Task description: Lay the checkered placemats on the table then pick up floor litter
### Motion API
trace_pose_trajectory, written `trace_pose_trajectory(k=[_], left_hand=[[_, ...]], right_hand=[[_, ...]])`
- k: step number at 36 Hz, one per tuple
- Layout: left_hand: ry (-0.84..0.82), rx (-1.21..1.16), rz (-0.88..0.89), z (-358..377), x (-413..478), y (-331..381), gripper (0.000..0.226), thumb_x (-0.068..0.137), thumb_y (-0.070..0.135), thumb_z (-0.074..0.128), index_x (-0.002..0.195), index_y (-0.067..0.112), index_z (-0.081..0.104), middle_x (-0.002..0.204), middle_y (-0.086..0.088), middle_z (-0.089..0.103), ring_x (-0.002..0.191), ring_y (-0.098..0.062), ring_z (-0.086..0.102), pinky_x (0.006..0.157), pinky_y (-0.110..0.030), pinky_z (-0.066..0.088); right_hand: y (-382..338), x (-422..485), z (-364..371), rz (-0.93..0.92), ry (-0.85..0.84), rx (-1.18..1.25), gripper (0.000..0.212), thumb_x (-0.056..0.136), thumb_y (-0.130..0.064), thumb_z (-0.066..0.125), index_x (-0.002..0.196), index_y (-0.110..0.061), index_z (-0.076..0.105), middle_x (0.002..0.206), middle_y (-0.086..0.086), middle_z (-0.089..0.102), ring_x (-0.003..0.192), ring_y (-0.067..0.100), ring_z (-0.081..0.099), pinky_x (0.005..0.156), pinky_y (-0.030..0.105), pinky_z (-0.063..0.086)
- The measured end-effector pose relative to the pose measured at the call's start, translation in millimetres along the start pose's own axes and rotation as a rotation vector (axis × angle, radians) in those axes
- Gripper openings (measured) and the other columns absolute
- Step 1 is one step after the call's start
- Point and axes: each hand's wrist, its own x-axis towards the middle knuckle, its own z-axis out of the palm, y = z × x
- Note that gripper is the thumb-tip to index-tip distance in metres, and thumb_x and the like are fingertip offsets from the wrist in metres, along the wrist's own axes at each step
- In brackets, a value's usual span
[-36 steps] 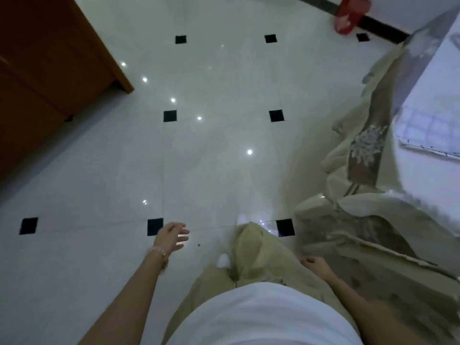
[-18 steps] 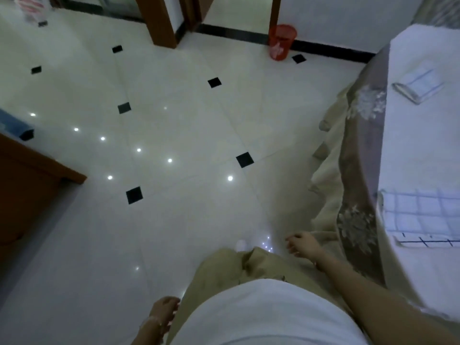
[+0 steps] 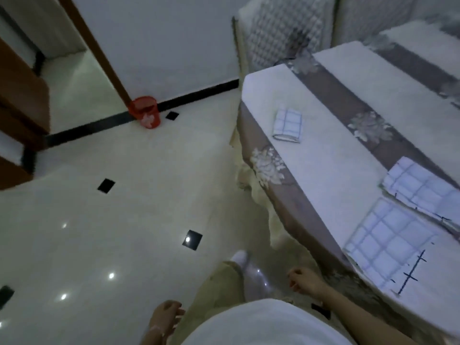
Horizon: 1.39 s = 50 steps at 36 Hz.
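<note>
Pale glossy floor (image 3: 99, 245) with small black insets fills the left side. Nearest, the left grip (image 3: 165, 317) hangs with relaxed fingers and holds nothing. The right grip (image 3: 302, 280), loosely curled and also holding nothing, hangs just beside the cloth-covered bench (image 3: 323, 170). On the bench, a checkered placemat (image 3: 388, 247) lies spread at the near edge, a second placemat (image 3: 420, 188) just behind it, and a folded placemat (image 3: 287, 125) farther off. Farthest, a red bin (image 3: 145, 113) stands against the wall.

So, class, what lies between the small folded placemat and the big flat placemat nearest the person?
Only bare white tablecloth separates the folded placemat from the flat placemat, as the head view shows.
</note>
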Motion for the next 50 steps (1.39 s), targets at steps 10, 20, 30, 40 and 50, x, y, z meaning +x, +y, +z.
trace_pose_trajectory(k=[10, 20, 30, 40, 50], left_hand=[[-0.428, 0.384, 0.759, 57.2, -2.4, 284.9, 0.018, 0.097, 0.011, 0.043, 0.100, 0.012, 0.061, 0.089, -0.003, 0.065, 0.079, -0.014, 0.060, 0.068, -0.019, 0.048], [-0.571, 0.962, 1.426, 174.0, -44.8, 344.9, 0.024, 0.092, 0.011, 0.050, 0.111, 0.013, 0.063, 0.112, -0.006, 0.066, 0.104, -0.021, 0.060, 0.093, -0.030, 0.044], [-0.380, 1.505, 1.748, 216.6, -36.7, 322.4, 0.051, 0.098, 0.038, 0.032, 0.148, 0.028, 0.024, 0.159, 0.007, 0.015, 0.146, -0.012, 0.011, 0.119, -0.032, 0.010], [-0.363, 1.501, 1.808, 214.3, -26.2, 316.2, 0.052, 0.099, 0.037, 0.028, 0.150, 0.028, 0.018, 0.159, 0.006, 0.012, 0.148, -0.015, 0.007, 0.119, -0.035, 0.004], [-0.349, 1.420, 1.828, 214.3, -27.0, 309.3, 0.051, 0.097, 0.033, 0.036, 0.147, 0.024, 0.028, 0.157, 0.002, 0.023, 0.146, -0.020, 0.016, 0.118, -0.037, 0.004]], right_hand=[[-11.5, -60.6, -2.1, 0.088, 0.302, 0.590, 0.022, 0.097, -0.013, 0.046, 0.083, -0.009, 0.063, 0.081, 0.009, 0.065, 0.072, 0.019, 0.059, 0.065, 0.026, 0.047], [-44.6, -124.2, -16.3, -0.053, 0.529, 0.667, 0.017, 0.095, -0.011, 0.050, 0.097, -0.017, 0.066, 0.084, -0.008, 0.065, 0.075, 0.002, 0.060, 0.059, 0.003, 0.044], [-20.4, -149.7, -94.9, -0.019, 1.146, 0.724, 0.021, 0.092, -0.014, 0.057, 0.111, -0.017, 0.064, 0.108, 0.003, 0.066, 0.101, 0.015, 0.060, 0.085, 0.026, 0.047], [-2.3, -105.5, -133.0, 0.259, 1.077, 0.502, 0.060, 0.084, -0.031, 0.066, 0.135, -0.008, 0.044, 0.130, 0.013, 0.049, 0.120, 0.030, 0.044, 0.100, 0.038, 0.039], [-0.3, -106.7, -126.1, 0.123, 1.067, 0.785, 0.033, 0.086, -0.018, 0.064, 0.064, -0.011, 0.041, 0.062, 0.001, 0.040, 0.057, 0.014, 0.037, 0.052, 0.027, 0.027]])
